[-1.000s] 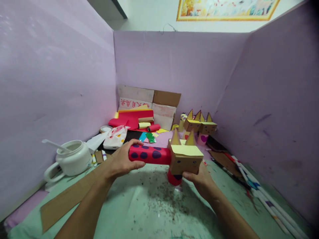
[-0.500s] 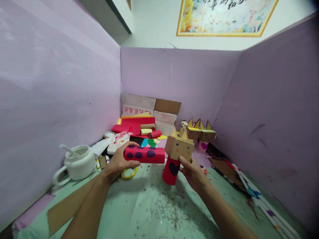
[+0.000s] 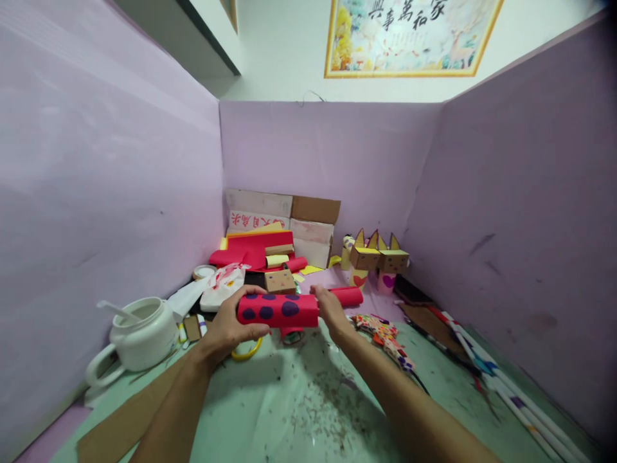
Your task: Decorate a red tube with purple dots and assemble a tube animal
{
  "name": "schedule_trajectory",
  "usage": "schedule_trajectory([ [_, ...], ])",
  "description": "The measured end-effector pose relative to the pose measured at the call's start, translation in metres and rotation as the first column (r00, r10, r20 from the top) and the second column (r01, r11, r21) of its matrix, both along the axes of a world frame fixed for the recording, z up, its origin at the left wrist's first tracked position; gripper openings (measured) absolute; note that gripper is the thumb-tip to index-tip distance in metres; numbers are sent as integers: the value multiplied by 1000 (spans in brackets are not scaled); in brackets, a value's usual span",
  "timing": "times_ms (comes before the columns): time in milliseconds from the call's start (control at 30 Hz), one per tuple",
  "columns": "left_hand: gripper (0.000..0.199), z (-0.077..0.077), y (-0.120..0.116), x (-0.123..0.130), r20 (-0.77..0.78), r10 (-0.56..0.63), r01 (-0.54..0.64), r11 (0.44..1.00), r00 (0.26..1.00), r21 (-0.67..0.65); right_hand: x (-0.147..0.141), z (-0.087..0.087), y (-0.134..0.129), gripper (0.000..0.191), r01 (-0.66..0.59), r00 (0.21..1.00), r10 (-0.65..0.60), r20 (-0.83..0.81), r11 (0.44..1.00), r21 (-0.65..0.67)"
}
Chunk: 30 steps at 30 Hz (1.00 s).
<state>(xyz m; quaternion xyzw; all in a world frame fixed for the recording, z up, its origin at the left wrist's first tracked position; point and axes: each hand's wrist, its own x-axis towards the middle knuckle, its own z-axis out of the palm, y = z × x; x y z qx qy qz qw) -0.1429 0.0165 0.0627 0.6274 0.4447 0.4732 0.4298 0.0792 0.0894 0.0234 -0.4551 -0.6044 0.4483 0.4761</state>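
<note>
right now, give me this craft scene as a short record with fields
left hand: left hand grips the red tube with purple spots, held level above the table
right hand: right hand at the spotted tube's right end, closed on a plain red tube
below tube: yellow-handled scissors on the green table cover
left side: white pot with spoon
back: two cardboard cat figures, red paper sheets, cardboard box
right side: patterned paper scraps
</note>
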Motion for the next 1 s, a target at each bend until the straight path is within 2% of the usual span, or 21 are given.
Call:
schedule_trajectory([
  [100, 63, 0, -1, 10, -125, 69, -61, 996, 990, 67, 25, 9, -31, 67, 3, 989, -16, -148, 996, -88],
  [133, 61, 0, -3, 16, -167, 86, -73, 994, 982, 85, 32, 11, -44, 66, -96, 963, 60, -261, 987, -126],
  [167, 60, 0, -4, 23, -202, 93, -74, 992, 975, 100, 39, 12, -55, 65, -173, 941, 129, -313, 978, -119],
  [200, 59, -1, -6, 30, -225, 87, -63, 991, 971, 114, 44, 12, -66, 70, -194, 939, 152, -310, 975, -109],
  [300, 62, -10, -8, 48, -191, -1, 24, 993, 982, 117, 52, 6, -84, 71, -141, 939, 97, -331, 984, -112],
  [433, 71, -26, -5, 55, -75, -85, 84, 996, 994, -18, 59, -2, -83, 64, -144, 928, 102, -358, 985, -93],
  [467, 70, -28, -4, 55, -63, -73, 70, 996, 995, -51, 65, -1, -80, 67, -142, 942, 110, -318, 987, -79],
  [533, 65, -30, -2, 54, -46, -17, 13, 996, 999, -85, 83, 7, -73, 69, -54, 985, 47, -164, 998, -38],
  [567, 64, -30, -2, 54, -38, 17, -20, 996, 999, -85, 96, 13, -70, 66, 53, 997, -53, -59, 999, 4],
  [600, 63, -29, -1, 54, -32, 49, -52, 996, 998, -77, 110, 19, -66, 55, 221, 972, -226, 66, 972, 75],
  [633, 62, -28, -1, 54, -32, 75, -77, 995, 997, -68, 124, 24, -63, 44, 348, 899, -376, 226, 925, 153],
  [667, 61, -27, -1, 54, -34, 94, -96, 994, 995, -58, 138, 27, -60, 40, 402, 793, -444, 417, 896, 190],
  [733, 59, -28, 1, 55, -29, 118, -119, 992, 993, -35, 156, 27, -56, 54, 408, 605, -361, 710, 906, 112],
  [767, 58, -30, 2, 55, -24, 118, -119, 993, 993, -26, 161, 23, -54, 58, 414, 558, -311, 770, 908, 67],
  [833, 56, -35, 4, 55, -14, 110, -110, 994, 994, -10, 161, 12, -51, 57, 427, 538, -260, 802, 904, 7],
  [933, 56, -42, 8, 54, -17, 101, -101, 995, 995, 10, 152, -4, -48, 42, 462, 583, -299, 755, 887, -6],
  [1000, 57, -46, 11, 54, -16, 94, -94, 995, 995, 19, 150, -9, -47, 38, 465, 650, -286, 704, 882, -71],
])
